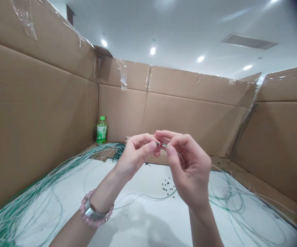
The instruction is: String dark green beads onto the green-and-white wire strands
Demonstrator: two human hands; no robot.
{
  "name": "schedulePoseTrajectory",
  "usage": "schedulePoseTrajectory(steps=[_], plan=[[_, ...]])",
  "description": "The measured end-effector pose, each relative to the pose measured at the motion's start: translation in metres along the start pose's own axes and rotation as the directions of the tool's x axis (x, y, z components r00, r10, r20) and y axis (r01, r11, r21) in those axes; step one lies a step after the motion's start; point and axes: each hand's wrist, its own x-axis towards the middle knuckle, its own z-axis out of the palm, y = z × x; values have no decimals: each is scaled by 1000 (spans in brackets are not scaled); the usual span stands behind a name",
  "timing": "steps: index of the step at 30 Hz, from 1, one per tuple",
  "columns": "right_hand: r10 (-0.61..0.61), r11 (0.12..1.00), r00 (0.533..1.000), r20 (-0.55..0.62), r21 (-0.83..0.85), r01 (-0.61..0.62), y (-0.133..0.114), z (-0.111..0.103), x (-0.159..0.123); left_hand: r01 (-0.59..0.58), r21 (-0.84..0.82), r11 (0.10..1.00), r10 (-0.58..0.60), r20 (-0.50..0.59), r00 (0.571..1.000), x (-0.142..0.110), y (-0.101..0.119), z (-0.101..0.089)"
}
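Both hands up off the table, working at fingertip scale. Left hand (135,154): thumb and fingers pinched narrow on a small dark bead (157,143), mostly hidden by the fingertips. Right hand (191,168): thumb and index also narrow, holding a thin green-and-white cord (164,145) just beside the bead, with the cord's slack looping down behind the fingers. Hands nearly touching at the tips. Can't tell from this view whether the cord end is through the bead. Work in hand looks like fine bead-and-cord handling at the cord end. Next move calls for steady pinches and tight alignment of the two tips; the bead is small and easily lost. More dark beads (167,188) lie in a loose scatter on the white table (143,224), just below the hands. Long cord bundle (17,206) fans out at left, its dark tufted ends (119,151) near the left hand. Loose cord coils (230,200) at right. Cardboard walls (169,113) surround the table, green-capped bottle (101,131) in the far corner. Watch (93,211) and pink bead bracelet (84,214) on left wrist.
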Motion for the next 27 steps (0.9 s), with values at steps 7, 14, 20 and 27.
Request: schedulePoseTrajectory(steps=[7, 14, 20, 27], plan=[[-54, 993, 998, 34, -103, 57, 3, -5, -1, 12, 13, 1000, -12, 22, 1000, 2, -3, -3], [-87, 986, 996, 25, -142, 90, 1, -4, -3, -20, 42, 999, 17, 70, 997, -1, -2, -4], [-106, 979, 994, 25, -173, 109, -1, -6, -3, -19, 35, 999, 15, 93, 996, -2, 0, -4], [-109, 979, 993, 32, -170, 113, 0, -5, -4, -28, 62, 998, 24, 77, 997, -2, -3, -4]])
